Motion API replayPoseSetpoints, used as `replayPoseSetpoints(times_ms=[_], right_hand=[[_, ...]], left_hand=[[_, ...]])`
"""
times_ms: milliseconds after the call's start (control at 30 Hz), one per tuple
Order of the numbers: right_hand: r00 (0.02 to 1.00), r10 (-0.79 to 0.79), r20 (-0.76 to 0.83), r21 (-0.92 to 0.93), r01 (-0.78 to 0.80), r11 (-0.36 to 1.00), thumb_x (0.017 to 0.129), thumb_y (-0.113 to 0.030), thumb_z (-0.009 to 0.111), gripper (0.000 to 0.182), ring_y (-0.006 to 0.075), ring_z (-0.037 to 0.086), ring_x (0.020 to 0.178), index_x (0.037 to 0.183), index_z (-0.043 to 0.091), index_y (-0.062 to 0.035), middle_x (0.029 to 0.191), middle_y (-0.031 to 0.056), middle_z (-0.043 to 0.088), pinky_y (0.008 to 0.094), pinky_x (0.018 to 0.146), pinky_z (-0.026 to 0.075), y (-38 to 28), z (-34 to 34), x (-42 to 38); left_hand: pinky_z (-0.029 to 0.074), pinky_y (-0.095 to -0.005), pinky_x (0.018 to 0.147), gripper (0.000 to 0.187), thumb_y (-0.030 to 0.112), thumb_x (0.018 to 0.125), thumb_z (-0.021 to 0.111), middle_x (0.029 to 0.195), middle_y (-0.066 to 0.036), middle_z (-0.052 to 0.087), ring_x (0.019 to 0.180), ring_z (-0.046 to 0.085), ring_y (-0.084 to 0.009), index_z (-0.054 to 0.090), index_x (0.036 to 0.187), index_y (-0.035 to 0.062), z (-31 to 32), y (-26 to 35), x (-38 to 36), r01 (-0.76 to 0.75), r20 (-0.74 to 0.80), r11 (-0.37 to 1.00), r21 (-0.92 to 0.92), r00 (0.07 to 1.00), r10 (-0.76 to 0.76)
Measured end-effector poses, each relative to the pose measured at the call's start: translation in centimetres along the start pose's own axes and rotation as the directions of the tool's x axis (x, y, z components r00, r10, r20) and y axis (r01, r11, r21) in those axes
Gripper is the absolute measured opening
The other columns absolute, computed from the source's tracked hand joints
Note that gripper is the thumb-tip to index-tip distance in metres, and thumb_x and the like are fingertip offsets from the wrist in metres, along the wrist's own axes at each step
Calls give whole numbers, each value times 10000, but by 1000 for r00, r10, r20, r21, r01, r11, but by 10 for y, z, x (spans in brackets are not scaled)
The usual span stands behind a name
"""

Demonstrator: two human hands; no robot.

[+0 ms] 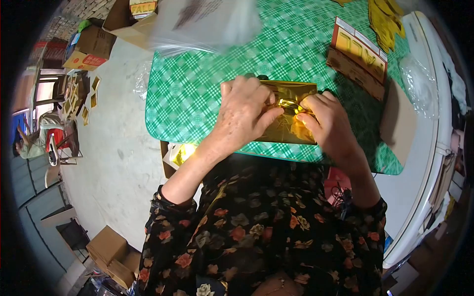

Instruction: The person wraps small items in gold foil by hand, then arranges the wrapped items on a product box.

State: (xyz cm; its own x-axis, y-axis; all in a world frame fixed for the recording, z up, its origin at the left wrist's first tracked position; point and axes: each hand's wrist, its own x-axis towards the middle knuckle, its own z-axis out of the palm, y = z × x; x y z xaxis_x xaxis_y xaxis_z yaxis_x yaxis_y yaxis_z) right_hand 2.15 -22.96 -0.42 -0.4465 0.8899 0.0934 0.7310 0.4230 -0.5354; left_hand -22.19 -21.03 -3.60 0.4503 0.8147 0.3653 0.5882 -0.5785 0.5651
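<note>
A shiny gold piece (291, 91) lies on the green checked tablecloth (187, 98) near the table's front edge. My left hand (243, 111) rests at its left side, with thumb and fingers closed on its gold material near the middle. At its right side my right hand (328, 121) pinches a bunched, crumpled part of the gold material (299, 129). Both thumbs point inward, close to each other but apart. The fingers partly cover the gold piece, and its underside is hidden.
Clear plastic bags (207, 24) are at the upper left of the table. A lettered card (360, 52) stands at the right, near yellow gloves (386, 22) and a brown board (399, 121). Cardboard boxes (91, 47) stand on the left. A person (34, 143) sits far left.
</note>
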Motion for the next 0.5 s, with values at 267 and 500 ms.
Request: replayPoseSetpoints(times_ms=[267, 500], right_hand=[[998, -52, 20, -27, 53, 998, 945, -86, 647, 99, 381, 582, 886, 953, 589, -7, 895, 167, 603, 498, 802, 477, -5, -2, 8], [995, -93, 43, -49, 95, 994, 943, -63, 616, 86, 396, 589, 857, 913, 553, -12, 871, 176, 578, 493, 761, 491, -7, -5, 13]], left_hand=[[350, -426, 876, 342, 286, 883, 812, 959, -76, 543, 953, 505, -275, 675, 1126, 88, -5, 2, 0, 21, 42, 999, -41, 999, -20], [345, -430, 884, 411, 303, 853, 833, 983, -69, 535, 975, 500, -278, 669, 1172, 104, -5, 1, 0, -2, 59, 1000, -25, 998, 3]])
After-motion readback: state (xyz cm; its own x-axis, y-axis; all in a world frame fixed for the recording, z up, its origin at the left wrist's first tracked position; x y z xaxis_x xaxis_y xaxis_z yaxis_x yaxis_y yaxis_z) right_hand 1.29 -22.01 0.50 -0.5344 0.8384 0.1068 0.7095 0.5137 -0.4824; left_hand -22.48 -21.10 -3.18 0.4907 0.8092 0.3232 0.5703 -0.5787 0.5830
